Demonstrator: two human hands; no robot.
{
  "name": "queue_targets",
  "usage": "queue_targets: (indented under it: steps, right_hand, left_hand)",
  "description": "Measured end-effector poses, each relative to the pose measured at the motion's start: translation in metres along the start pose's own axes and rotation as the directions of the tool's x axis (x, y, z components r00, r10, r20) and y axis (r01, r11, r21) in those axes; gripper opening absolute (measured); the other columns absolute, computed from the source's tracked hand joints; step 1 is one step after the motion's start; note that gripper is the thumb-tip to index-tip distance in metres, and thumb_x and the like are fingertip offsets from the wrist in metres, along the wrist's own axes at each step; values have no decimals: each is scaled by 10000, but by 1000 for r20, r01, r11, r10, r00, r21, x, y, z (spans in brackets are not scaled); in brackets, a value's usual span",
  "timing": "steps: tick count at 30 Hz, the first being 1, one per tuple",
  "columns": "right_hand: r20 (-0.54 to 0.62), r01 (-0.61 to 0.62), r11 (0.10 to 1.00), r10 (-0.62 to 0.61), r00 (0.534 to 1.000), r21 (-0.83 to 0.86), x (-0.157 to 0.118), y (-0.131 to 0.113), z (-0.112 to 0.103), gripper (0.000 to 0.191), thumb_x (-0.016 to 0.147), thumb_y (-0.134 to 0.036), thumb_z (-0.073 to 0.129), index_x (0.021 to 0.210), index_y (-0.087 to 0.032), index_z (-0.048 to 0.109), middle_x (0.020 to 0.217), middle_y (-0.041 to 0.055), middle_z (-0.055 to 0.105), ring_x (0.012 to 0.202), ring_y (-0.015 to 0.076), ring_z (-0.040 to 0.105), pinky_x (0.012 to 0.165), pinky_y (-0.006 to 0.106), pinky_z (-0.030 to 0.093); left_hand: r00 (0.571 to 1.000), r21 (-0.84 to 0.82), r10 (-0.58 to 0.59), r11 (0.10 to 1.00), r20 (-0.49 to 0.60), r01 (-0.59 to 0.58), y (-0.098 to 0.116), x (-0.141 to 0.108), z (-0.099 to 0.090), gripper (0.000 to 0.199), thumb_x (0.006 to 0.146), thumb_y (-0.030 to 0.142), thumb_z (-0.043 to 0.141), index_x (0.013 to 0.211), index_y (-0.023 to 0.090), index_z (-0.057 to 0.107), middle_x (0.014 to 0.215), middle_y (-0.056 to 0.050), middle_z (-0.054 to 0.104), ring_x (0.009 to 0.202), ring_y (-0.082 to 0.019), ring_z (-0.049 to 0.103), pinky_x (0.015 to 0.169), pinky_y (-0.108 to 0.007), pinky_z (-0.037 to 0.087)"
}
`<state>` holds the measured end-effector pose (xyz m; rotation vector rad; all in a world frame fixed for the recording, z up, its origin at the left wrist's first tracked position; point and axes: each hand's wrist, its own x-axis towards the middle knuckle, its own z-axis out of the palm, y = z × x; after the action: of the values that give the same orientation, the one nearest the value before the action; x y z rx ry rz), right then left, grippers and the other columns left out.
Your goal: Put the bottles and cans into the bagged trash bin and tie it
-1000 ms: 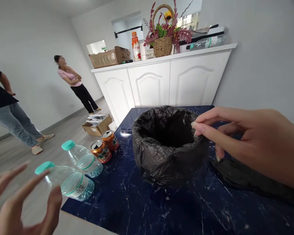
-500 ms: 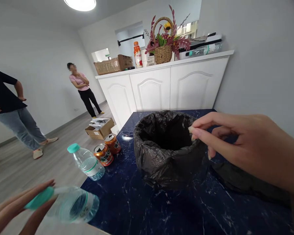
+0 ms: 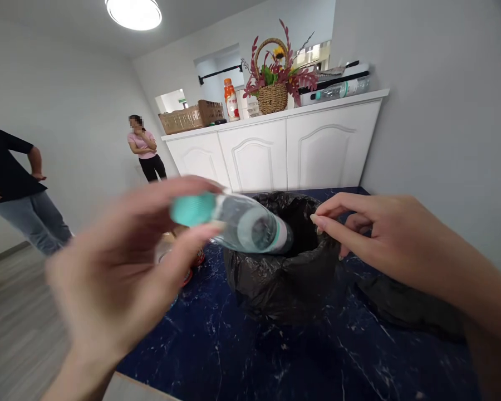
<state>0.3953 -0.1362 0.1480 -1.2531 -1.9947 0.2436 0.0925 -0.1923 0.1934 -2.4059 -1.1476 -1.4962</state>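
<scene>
My left hand (image 3: 129, 250), blurred by motion, grips a clear plastic bottle (image 3: 250, 225) near its teal cap. The bottle lies almost level, its base over the opening of a bin lined with a black plastic bag (image 3: 275, 281). On the bin's right side, my right hand (image 3: 350, 228) pinches the bag's rim between thumb and fingers. The bin stands on a dark blue marbled table (image 3: 250, 351). Behind my left hand, orange cans (image 3: 199, 257) are mostly hidden.
A folded black bag (image 3: 409, 309) lies on the table at the right. Behind stands a white cabinet (image 3: 254, 161) bearing a flower basket (image 3: 272, 97), an orange-capped bottle and a crate. Two people stand at the left.
My left hand has lifted the bottle from the table's left edge and carried it up and right over the bin. My right hand remains at the rim. The view has shifted slightly.
</scene>
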Motion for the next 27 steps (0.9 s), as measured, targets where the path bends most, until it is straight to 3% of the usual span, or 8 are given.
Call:
queue_targets:
  steps: [3,6,9,13,18,22,24,27]
  right_hand:
    - [8,-9,1000,9,1000,6,2,1,0,277,1020,-502,604,995,-280,768,613,-27,713,493,175,647,550,323,458]
    - [21,-4,1000,4,1000,-2,4,3,2,281,1020,-499,598,984,-285,775,692,-15,751,526,170,660,563,323,464]
    - [28,7,1000,-6,1000,-30,5,4,5,282,1025,-502,591,984,-295,779,755,-8,771,561,168,665,562,318,452]
    - [16,13,999,-12,1000,-52,4,2,5,277,1029,-503,591,1008,-304,784,732,-13,759,558,170,652,553,317,437]
    - [-8,13,999,-14,1000,-32,2,2,4,255,1026,-472,598,993,-287,770,655,-29,715,510,159,632,547,312,448]
    - [1,-3,1000,3,1000,-17,2,1,6,259,1020,-503,607,968,-300,758,590,-47,676,467,159,604,538,318,440]
    - [-3,-1,999,1,1000,-44,2,1,7,263,1023,-511,600,973,-307,758,609,-43,687,481,164,607,543,322,433]
    - [-22,2,996,-4,1000,-88,3,2,9,266,1030,-506,594,987,-307,764,648,-28,709,514,177,626,559,329,436]
  left_hand:
    - [972,-76,72,996,225,-56,-9,29,31,254,956,264,797,1205,277,751,1205,-18,791,1110,-202,756,987,-341,628]
    - [871,-70,72,997,486,-43,-23,37,42,173,1020,279,704,1181,269,767,1254,-49,789,1153,-213,756,977,-337,632]
    - [818,-40,56,998,573,-40,-31,36,42,175,1057,298,641,1155,276,784,1252,-43,799,1180,-220,752,984,-332,627]
    - [899,24,-41,999,436,34,-32,26,34,199,1064,350,617,1148,276,782,1244,-37,800,1136,-224,760,943,-325,632]
    - [980,184,-161,973,120,137,-45,0,6,171,1028,383,656,1094,258,751,1200,-24,790,1193,-240,715,1119,-408,530]
    - [953,459,-290,837,-93,299,-80,-21,-35,336,1026,475,623,1216,208,691,1348,-81,720,1307,-315,642,1180,-519,461]
    - [938,622,-335,717,-89,315,-105,-31,-55,454,1024,518,592,1289,157,665,1419,-146,675,1392,-385,568,1191,-586,428]
    - [894,752,-446,604,46,263,-139,-51,-75,531,1036,537,556,1366,125,617,1441,-167,674,1381,-389,587,1185,-546,426]
